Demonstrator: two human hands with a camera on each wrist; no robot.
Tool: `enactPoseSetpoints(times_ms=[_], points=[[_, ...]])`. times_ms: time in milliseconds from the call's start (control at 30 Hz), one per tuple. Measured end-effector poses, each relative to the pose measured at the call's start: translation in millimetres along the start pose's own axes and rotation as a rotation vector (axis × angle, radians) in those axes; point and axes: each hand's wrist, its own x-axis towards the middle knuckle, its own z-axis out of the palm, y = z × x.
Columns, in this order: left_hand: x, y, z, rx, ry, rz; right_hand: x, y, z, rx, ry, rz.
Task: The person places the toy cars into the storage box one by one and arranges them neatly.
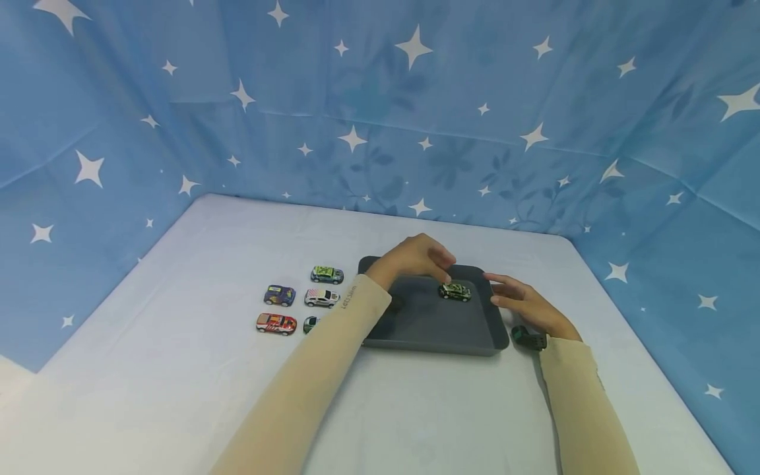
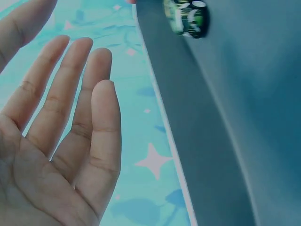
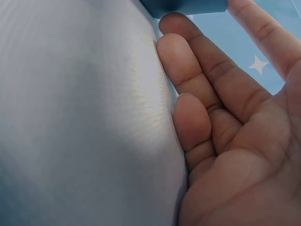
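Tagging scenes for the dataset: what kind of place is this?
Likely a staged recording booth, not a home: a blue star-print backdrop walls in a white table, with toy cars lined up beside a grey tray.

I see long cream sleeves down both arms to the wrists, small dark lettering on the left sleeve (image 1: 350, 300), hands bare

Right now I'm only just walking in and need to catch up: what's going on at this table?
A person is working with toy cars. One green car sits alone in the dark grey tray. The left hand hovers open over the tray, just above that car; the right hand rests open by the tray's right edge. Five more cars sit grouped on the table, left of the tray.
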Motion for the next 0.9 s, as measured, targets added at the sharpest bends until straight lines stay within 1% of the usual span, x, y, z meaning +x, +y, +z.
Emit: enactPoseSetpoints(times_ms=[200, 367, 467, 633, 767, 900], points=[[-12.1, 4.2, -11.6, 0.002, 0.002, 0.068, 2, 1, 0, -0.013, 0.008, 0.013], [-24.3, 3.5, -18.5, -0.066, -0.011, 0.123, 1, 2, 0, -0.019, 0.013, 0.008], [-31.7, 2.3, -22.3, -0.114, -0.030, 0.134, 1, 2, 0, -0.022, 0.013, 0.007], [-45.0, 2.3, -29.5, -0.140, -0.052, 0.153, 0, 2, 1, -0.021, 0.010, 0.002], [-54.5, 0.6, -35.7, -0.149, -0.049, 0.165, 0, 2, 0, -0.014, 0.009, -0.006], [-64.1, -2.3, -41.9, -0.118, -0.037, 0.177, -1, 3, 0, -0.027, 0.010, -0.016]])
